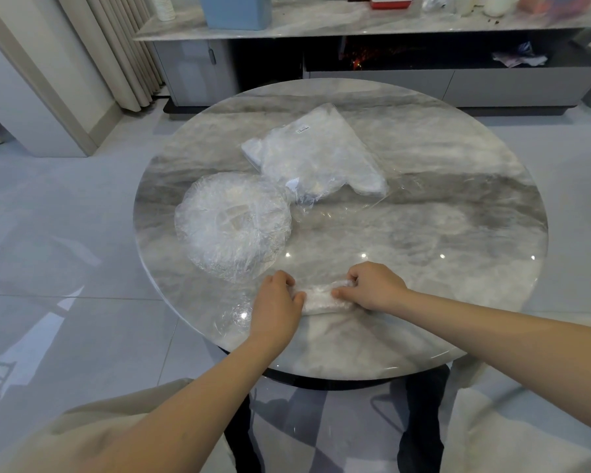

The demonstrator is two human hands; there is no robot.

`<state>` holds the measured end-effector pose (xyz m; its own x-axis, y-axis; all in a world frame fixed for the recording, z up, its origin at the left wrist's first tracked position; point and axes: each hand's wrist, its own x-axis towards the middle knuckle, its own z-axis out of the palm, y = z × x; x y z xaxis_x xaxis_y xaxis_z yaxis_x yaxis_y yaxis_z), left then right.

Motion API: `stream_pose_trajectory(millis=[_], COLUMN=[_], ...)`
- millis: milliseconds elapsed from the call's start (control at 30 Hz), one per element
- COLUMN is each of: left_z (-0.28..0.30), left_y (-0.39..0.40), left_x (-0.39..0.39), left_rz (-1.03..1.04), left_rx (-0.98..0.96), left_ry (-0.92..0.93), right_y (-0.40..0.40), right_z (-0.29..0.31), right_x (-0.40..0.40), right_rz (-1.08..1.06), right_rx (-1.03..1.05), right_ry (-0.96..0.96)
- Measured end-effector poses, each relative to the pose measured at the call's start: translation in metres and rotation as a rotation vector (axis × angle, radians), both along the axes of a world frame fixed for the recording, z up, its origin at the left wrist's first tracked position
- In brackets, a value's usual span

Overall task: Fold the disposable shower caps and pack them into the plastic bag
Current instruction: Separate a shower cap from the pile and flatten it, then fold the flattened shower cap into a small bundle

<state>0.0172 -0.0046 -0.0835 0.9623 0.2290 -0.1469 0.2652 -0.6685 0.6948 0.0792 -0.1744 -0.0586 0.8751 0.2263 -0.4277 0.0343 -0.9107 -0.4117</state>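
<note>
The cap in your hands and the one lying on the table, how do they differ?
The held cap is folded into a narrow strip; the loose cap lies spread in a round. The left hand and right hand grip the first; nothing touches the second. Both are clear crinkled plastic.

A home living room. A round marble-topped table (458, 199) stands on glossy pale floor tiles (65, 268). Beyond its far edge runs a low TV cabinet (372, 23) with a matching marble top, carrying household bottles and boxes. Beige curtains (116, 46) hang at the far left corner.
</note>
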Motion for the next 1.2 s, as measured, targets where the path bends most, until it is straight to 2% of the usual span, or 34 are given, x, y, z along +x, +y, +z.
stream_pose_trajectory(millis=[200, 367, 533, 667, 900, 1100, 1200], left_z=[-0.001, 0.001, 0.016, 0.028, 0.048, 0.056, 0.06], left_y=[0.002, -0.001, 0.0, 0.002, 0.003, -0.002, -0.008], left_x=[0.002, 0.004, 0.016, 0.029, 0.05, 0.069, 0.075], left_rz=[-0.012, -0.053, -0.068, -0.057, -0.132, 0.061, 0.078], left_rx=[0.075, 0.115, -0.087, -0.199, -0.271, -0.087, -0.212], left_ry=[0.028, 0.064, 0.07, 0.042, 0.06, -0.028, 0.083], right_y=[-0.004, 0.0, 0.008, 0.009, 0.006, 0.005, 0.005], right_z=[0.003, 0.006, 0.018, 0.026, 0.041, 0.045, 0.045], right_x=[-0.002, 0.003, 0.01, 0.02, 0.034, 0.048, 0.051], right_rz=[0.07, 0.168, 0.208, 0.243, 0.089, -0.15, -0.215], right_rx=[-0.15, 0.071, 0.256, 0.257, 0.367, 0.446, 0.535], right_ry=[-0.082, -0.088, 0.027, 0.106, 0.229, 0.05, 0.04])
